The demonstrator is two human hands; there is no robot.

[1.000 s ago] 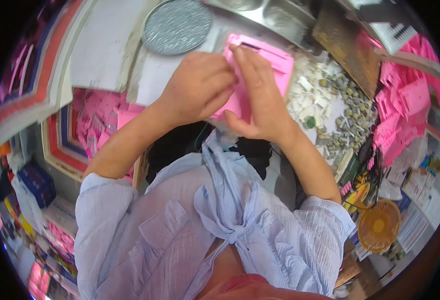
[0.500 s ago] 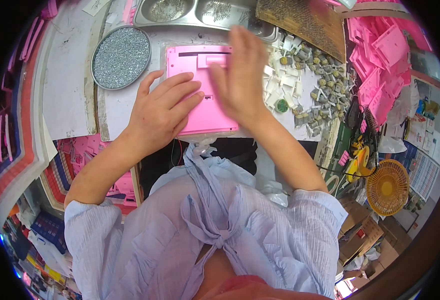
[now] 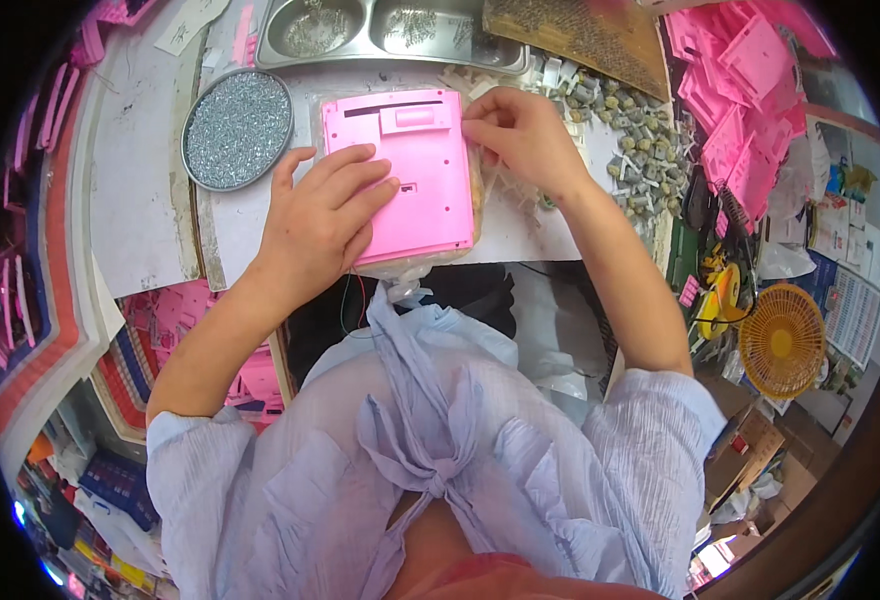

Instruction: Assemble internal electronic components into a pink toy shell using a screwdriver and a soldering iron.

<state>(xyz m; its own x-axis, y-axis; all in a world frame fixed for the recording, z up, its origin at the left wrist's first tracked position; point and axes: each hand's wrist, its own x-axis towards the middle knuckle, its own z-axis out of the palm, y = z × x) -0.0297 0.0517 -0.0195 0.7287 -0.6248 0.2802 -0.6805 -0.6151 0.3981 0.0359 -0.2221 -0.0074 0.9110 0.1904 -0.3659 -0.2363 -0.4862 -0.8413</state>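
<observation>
A flat pink plastic casing (image 3: pixel 425 215) with a slot along its far edge and small holes lies on a plastic-wrapped pad in front of me. My left hand (image 3: pixel 320 215) rests on its left side, fingers stretched out and flat on the surface. At the upper right edge of the casing is my right hand (image 3: pixel 530 140), its fingers curled and drawn together. Its fingertips meet the casing's edge; whatever they pinch is too small or hidden to make out.
A round dish of small metal screws (image 3: pixel 238 130) stands left of the casing. Beyond it sits a steel compartment tray (image 3: pixel 370 52). Small grey-and-white parts (image 3: pixel 650 160) lie to the right, below a brown board (image 3: pixel 580 35). Pink casings (image 3: pixel 740 90) are piled at far right.
My right hand has moved off the casing's top face to its upper right edge, its fingers now curled. My left hand stays on the casing.
</observation>
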